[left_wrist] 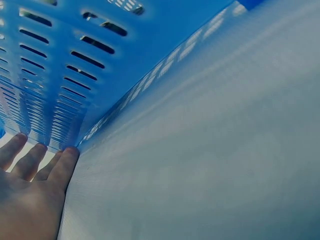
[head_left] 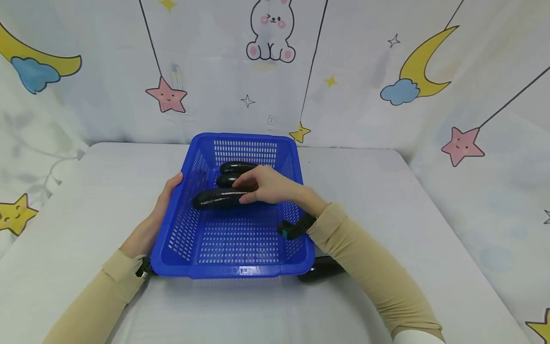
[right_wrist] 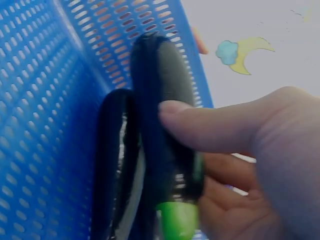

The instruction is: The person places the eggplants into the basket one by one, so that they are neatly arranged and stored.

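A blue plastic basket (head_left: pixel 240 272) with slotted walls stands on the table. My right hand (head_left: pixel 268 185) reaches inside it and pinches a glossy black eggplant (head_left: pixel 215 198) between thumb and fingers. In the right wrist view, the thumb lies across that eggplant (right_wrist: pixel 162 75), whose green cap (right_wrist: pixel 178 220) faces the camera. Behind it in the basket are two more eggplants, a middle one (head_left: pixel 225 180) and a far one (head_left: pixel 237 166), both partly covered by the hand. My left hand (head_left: pixel 161 203) rests against the basket's left side, its fingers (left_wrist: pixel 62 167) straight along the slotted wall.
Another eggplant (head_left: pixel 322 269) lies on the white tabletop (head_left: pixel 386 205) by the basket's near right corner, partly under the right forearm. A white curtain (head_left: pixel 343 110) printed with stars, moons and a rabbit hangs behind the table and at its sides.
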Tool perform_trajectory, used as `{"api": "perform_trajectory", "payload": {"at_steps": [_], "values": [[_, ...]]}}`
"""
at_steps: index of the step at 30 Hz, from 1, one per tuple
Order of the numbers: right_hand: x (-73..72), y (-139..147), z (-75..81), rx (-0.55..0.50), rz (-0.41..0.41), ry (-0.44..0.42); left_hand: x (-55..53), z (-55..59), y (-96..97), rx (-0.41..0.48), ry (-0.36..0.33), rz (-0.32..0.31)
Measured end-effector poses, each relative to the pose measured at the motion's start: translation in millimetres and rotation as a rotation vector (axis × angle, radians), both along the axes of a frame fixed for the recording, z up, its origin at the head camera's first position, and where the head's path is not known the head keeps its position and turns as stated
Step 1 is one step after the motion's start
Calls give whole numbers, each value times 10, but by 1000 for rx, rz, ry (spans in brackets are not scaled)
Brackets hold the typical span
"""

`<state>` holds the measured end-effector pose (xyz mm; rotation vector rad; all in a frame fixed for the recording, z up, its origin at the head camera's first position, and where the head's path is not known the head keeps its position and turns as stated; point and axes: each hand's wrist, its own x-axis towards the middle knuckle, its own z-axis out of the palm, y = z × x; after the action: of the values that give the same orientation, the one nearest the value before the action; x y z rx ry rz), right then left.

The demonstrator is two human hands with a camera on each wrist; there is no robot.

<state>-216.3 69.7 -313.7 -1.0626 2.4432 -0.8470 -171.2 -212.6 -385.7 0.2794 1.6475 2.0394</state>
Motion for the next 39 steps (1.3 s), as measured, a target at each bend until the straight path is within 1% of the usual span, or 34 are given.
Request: {"api": "perform_trajectory", "payload": {"at_steps": [6, 9, 13, 16, 19, 24, 30, 39], "values": [[9, 13, -78, 11, 0, 16, 24, 19, -2, -17, -40, -8], [13, 24, -118, 8, -7, 10, 30, 19, 0, -29, -43, -2], [21, 33, -171, 40, 12, -16, 39, 18, 2, -51, -49, 0], [21, 33, -196, 68, 17, -13, 44, 11, -1, -62, -48, 3], [18, 32, -202, 75, 1, -14, 48, 3, -4, -64, -48, 9], [14, 33, -204, 81, -13, -43, 48, -4, -3, -47, -46, -1], [25, 34, -195, 96, -32, -56, 43, 6, 4, -41, -44, -14], [44, 36, -190, 115, -44, -56, 51, 19, 8, -31, -48, -20]]}}
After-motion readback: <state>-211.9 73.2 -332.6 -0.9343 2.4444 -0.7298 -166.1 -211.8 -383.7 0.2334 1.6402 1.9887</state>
